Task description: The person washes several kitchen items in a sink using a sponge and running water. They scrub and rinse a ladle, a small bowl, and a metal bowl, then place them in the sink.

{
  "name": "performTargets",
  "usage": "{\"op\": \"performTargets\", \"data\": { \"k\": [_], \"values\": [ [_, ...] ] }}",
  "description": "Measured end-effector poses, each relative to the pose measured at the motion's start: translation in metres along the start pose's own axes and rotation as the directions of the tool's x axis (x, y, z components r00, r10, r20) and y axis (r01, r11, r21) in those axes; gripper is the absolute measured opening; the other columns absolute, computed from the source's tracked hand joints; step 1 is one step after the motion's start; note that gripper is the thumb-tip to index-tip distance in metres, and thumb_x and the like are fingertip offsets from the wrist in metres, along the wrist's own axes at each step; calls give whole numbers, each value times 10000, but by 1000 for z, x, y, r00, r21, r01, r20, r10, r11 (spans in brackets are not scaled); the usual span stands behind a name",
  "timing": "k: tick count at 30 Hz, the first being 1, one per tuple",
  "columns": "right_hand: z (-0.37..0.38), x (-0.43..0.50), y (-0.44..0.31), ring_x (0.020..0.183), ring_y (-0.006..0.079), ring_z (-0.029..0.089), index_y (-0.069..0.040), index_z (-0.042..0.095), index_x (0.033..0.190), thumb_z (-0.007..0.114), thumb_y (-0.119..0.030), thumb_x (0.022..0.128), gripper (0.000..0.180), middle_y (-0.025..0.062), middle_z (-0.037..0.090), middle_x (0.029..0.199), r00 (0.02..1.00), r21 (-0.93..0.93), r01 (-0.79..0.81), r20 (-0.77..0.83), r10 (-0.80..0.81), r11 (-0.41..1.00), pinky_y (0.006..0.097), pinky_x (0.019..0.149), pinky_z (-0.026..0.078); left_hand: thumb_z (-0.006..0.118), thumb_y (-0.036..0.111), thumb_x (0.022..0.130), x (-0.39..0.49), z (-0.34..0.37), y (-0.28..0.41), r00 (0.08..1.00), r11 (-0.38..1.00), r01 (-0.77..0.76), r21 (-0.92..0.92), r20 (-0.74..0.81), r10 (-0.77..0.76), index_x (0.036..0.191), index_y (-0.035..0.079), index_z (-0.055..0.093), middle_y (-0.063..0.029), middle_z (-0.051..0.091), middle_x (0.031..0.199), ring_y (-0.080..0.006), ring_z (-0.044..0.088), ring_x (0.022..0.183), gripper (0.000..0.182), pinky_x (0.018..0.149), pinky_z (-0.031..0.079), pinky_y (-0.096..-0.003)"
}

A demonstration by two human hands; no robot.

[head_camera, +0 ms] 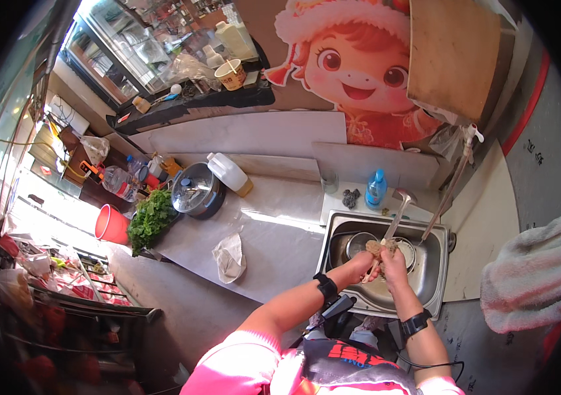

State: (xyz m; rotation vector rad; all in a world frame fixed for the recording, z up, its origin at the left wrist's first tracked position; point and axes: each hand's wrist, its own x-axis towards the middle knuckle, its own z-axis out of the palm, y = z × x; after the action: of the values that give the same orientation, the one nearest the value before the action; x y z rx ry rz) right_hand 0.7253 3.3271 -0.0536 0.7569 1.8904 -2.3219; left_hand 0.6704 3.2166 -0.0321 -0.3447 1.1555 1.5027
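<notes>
Over the stainless steel sink, my left hand and my right hand are close together. Both grip a tan, shaggy bundle, too small and partly hidden to name more exactly. A pale strand of it hangs below my left hand. Just beyond my hands, a round metal bowl sits in the basin. A second round container with something whitish in it is partly covered by my right hand. Between them, a metal ladle leans over the sink's back edge.
Behind the sink stand a blue plastic bottle, dark scouring pads and a glass. A hose runs down from a tap. Leftward are crumpled paper, a lidded pot, a jug and leafy greens.
</notes>
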Motion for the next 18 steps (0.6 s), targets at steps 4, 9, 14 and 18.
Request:
{"op": "performTargets", "data": {
  "k": [4, 9, 14, 18],
  "values": [
    [-14, 21, 7, 457, 116, 498, -25, 541, 935, 549, -255, 848, 245, 60, 565, 696, 916, -100, 198, -335, -220, 975, 265, 427, 412, 259, 448, 917, 4, 25, -16, 990, 977, -137, 162, -23, 142, 781, 75, 487, -25, 452, 527, -121, 438, 386, 458, 337, 367, -253],
    [-49, 45, -6, 501, 136, 534, -24, 561, 909, 513, -274, 881, 256, 48, 579, 685, 945, 410, 154, -325, -14, 899, 252, 435, 452, 229, 526, 905, 5, 46, -19, 996, 950, -88, 299, 40, 80, 837, 80, 451, -14, 428, 530, -109, 391, 365, 503, 331, 337, -245],
    [-48, 24, -7, 638, 142, 577, -14, 555, 986, 504, -221, 882, 237, 58, 599, 817, 998, 354, -44, 63, 23, 934, 267, 557, 481, 244, 490, 910, 30, 29, 0, 998, 999, -45, 1, 37, 45, 825, 66, 496, -42, 478, 557, -117, 428, 385, 500, 330, 351, -263],
    [-47, 9, -2, 718, 129, 565, 4, 548, 985, 511, -211, 874, 245, 61, 602, 845, 999, 97, 33, 30, -36, 995, 268, 639, 462, 319, 336, 904, 41, 27, -7, 993, 998, -52, 27, -101, 55, 838, 66, 530, -52, 513, 592, -125, 434, 394, 349, 340, 354, -271]
  ]
}}
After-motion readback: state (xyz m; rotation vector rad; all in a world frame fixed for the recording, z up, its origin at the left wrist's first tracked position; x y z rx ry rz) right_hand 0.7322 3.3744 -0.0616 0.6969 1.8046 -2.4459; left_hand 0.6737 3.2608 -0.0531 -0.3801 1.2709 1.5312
